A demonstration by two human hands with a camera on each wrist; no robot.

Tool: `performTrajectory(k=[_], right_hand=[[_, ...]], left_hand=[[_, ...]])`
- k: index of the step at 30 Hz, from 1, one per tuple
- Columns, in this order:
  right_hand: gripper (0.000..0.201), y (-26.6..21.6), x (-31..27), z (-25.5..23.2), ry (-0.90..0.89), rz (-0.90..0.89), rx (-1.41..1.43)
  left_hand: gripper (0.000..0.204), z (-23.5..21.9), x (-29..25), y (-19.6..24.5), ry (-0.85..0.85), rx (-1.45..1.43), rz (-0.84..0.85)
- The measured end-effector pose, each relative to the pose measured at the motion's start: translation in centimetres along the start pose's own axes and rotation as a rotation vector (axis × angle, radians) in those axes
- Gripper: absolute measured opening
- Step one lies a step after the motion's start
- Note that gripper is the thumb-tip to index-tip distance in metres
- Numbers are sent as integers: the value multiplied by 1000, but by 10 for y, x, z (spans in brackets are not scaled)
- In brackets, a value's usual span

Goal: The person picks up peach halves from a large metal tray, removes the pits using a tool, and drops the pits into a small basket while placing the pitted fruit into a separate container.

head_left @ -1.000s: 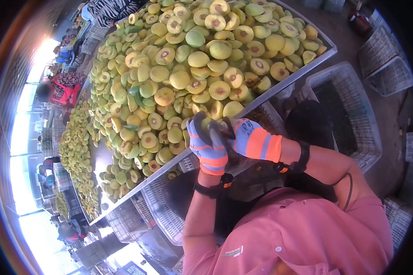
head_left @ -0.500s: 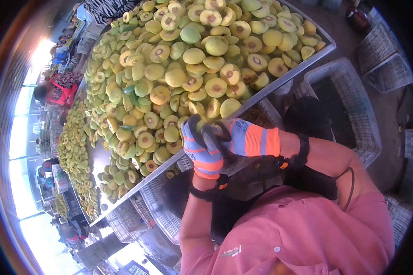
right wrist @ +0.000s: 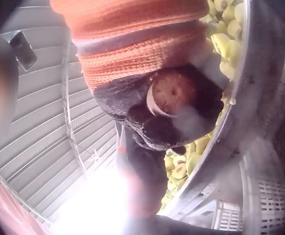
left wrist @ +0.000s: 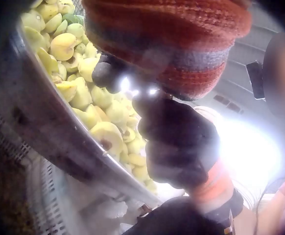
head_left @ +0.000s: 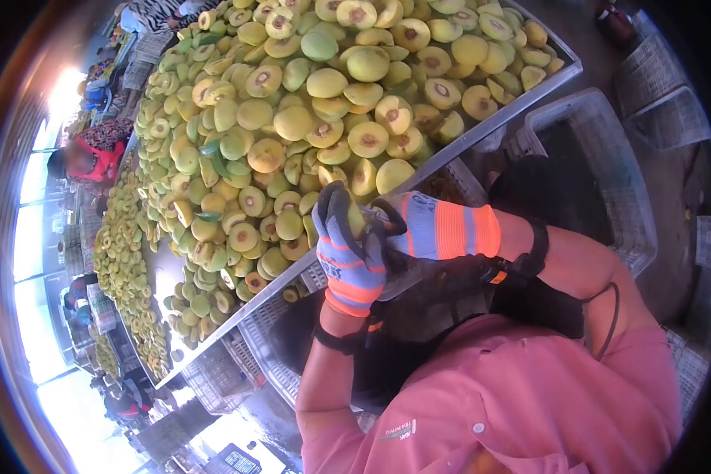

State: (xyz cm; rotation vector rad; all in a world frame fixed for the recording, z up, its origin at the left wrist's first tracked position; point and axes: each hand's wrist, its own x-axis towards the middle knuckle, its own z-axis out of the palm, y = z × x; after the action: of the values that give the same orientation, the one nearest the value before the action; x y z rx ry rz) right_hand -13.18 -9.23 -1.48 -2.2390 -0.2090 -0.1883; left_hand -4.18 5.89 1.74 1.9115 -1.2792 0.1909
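Observation:
In the head view both hands wear blue-grey gloves with orange cuffs and meet just off the table's near edge. My left hand [head_left: 347, 257] holds a yellow-green peach half [head_left: 357, 221] between thumb and fingers. Against it, the right hand [head_left: 420, 225] is curled, its dark fingertips close to the fruit. A round brown end with a pale rim [right wrist: 172, 92] shows in the right fist in the right wrist view; I cannot tell what kind of thing it is. Beyond the hands lies a large heap of peach halves [head_left: 292, 122], many with brown pit hollows facing up.
The heap fills a long table with a raised metal rim [head_left: 498, 125]. Plastic crates stand around my legs: a large one [head_left: 636, 189] at right, another [head_left: 272, 347] under the table edge. A person in red [head_left: 99, 158] is at the far left, beside more fruit.
The right hand has drawn slightly right, away from the left hand. More of the peach half now shows between the left thumb and fingers. The head view has shifted a little.

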Motion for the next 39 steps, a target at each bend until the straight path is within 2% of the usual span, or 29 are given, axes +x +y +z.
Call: performTrajectory(k=[2, 3, 5, 6, 8, 10, 13, 16, 19, 21, 24, 26, 29, 30, 33, 34, 37, 39], right_hand=[[20, 1, -1, 7, 21, -59, -82], [20, 0, -1, 13, 45, 6, 5], [20, 3, 0, 20, 51, 15, 2], [20, 5, 1, 20, 35, -39, -87], [21, 6, -2, 21, 8, -5, -61], [22, -7, 2, 4, -13, 162, 167], [22, -10, 0, -12, -39, 272, 623], [21, -8, 0, -14, -21, 321, 675], [22, -7, -1, -6, 26, 233, 494], [20, 16, -2, 16, 30, -5, 86], [18, 26, -6, 28, 15, -176, -310], [16, 27, -4, 34, 25, -156, -263], [15, 21, 7, 31, 39, 49, 59], [16, 7, 9, 13, 11, 153, 103], [19, -10, 7, -3, 123, 250, 25], [20, -11, 4, -4, 195, 251, -36], [24, -7, -7, -8, 45, 226, -439], [25, -9, -2, -19, 186, 411, -287]], left_hand=[[54, -1, -2, -1, -5, -8, -13], [54, 1, -6, -3, -16, -97, -83], [54, 3, -11, -6, -28, -215, -188], [54, 4, -12, -6, -29, -244, -224], [54, 2, -10, -4, -33, -204, -211], [55, -3, -5, -2, -58, -189, -162], [54, -6, -3, -3, -98, -177, -85], [54, -6, 0, -1, -111, -155, -61], [54, -3, 0, -2, -99, -135, -60], [54, -3, 1, -3, -93, -131, -83], [53, -2, -3, -5, -92, -185, -169], [53, -2, -7, -8, -78, -273, -238], [56, 1, 4, -9, 63, -390, -293], [65, -5, 10, -14, 31, -5, -83], [74, -4, 9, -14, 35, -200, -188], [81, -10, 12, -6, -24, 99, -17], [70, -9, 6, -4, -31, -28, -65], [75, -7, 6, -4, 108, -155, -255]])
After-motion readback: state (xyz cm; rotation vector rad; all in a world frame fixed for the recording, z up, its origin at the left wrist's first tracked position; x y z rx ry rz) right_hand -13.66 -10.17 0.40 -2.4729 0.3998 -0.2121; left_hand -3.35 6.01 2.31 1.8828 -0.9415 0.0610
